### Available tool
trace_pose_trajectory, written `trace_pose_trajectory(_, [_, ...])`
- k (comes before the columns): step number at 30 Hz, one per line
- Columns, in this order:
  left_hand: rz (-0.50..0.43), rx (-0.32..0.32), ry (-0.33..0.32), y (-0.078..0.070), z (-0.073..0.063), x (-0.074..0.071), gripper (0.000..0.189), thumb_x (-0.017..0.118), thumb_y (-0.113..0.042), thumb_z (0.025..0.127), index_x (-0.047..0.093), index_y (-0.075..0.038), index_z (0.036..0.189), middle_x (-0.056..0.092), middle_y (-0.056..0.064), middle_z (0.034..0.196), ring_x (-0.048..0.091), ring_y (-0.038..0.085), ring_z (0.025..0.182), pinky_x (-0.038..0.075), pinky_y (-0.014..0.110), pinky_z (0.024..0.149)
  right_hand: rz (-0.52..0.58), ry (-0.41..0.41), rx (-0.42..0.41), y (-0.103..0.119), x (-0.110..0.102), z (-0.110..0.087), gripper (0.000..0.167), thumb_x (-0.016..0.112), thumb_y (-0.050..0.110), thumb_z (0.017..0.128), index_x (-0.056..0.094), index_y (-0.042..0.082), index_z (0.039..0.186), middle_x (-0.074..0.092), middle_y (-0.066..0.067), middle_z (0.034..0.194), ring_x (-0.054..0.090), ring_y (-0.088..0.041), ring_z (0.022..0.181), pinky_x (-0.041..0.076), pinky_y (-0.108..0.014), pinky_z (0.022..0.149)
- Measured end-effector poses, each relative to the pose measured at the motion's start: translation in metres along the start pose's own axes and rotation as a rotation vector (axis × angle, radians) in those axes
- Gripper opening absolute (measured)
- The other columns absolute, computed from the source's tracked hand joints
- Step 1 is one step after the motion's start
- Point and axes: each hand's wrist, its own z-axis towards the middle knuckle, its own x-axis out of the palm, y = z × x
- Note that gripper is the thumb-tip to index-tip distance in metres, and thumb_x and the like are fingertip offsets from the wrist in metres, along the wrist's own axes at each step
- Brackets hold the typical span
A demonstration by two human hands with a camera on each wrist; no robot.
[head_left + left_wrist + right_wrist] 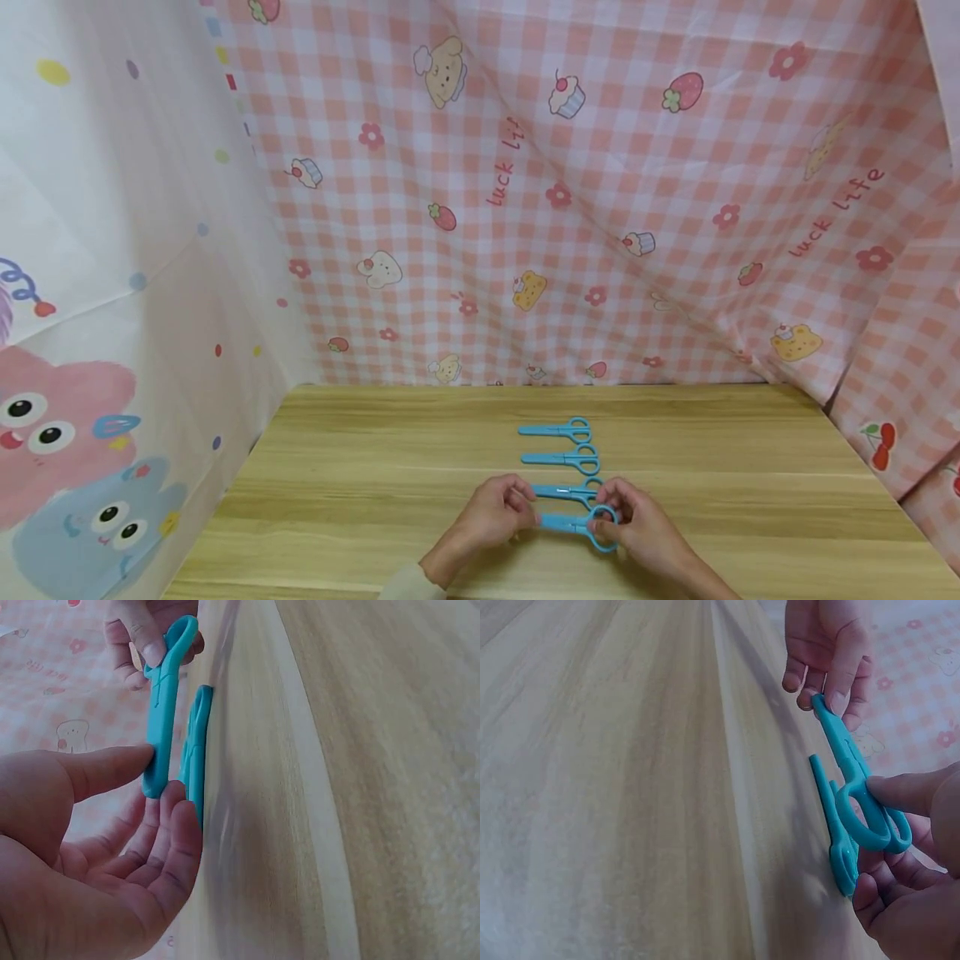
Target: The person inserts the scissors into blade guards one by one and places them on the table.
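A pair of blue scissors [566, 523] with its blades in a matching cover is held level between both hands, raised a little off the table. My left hand [492, 510] pinches the covered tip, thumb [120, 769] on one face and fingers behind. At the other end, my right hand [643, 523] holds the finger loops, its thumb [911, 791] pressed near where the loops begin. Right behind lies another pair of blue scissors [551, 491], partly hidden by the hands. Two more like it, a nearer pair [551, 458] and a farther pair [551, 430], lie beyond, tips to the left.
The wooden table [360, 467] runs back to a pink checked cloth [465, 167] with cartoon prints. A white cloth [172, 208] with dots and cartoon figures hangs along the left side. More checked cloth [907, 367] drapes down the right side.
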Motion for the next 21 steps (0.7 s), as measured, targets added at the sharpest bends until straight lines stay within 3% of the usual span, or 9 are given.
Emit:
trace_pose_trajectory(7, [-0.009,-0.060,0.004,0.0018,0.0003,0.0008,0.021,0.078,0.000,0.080,0.063,-0.002,0.094,0.064,0.003,0.073,0.057,0.014,0.056,0.045,0.025,0.049,-0.043,-0.012,0.008,-0.0050,0.0041,-0.0008,0.033,0.080,0.007,0.079,0.056,0.001,0.100,0.053,-0.003,0.082,0.047,-0.007,0.066,0.039,-0.020,0.056])
trace_pose_trajectory(21, [0.029,-0.094,-0.022,0.0049,0.0037,0.0041,0.025,0.081,-0.001,0.077,0.063,-0.005,0.092,0.062,0.003,0.074,0.056,0.015,0.062,0.047,0.027,0.053,-0.098,-0.020,0.060,-0.0064,0.0058,-0.0007,0.032,0.080,0.005,0.079,0.056,0.002,0.099,0.053,-0.004,0.083,0.047,-0.009,0.069,0.039,-0.021,0.059])
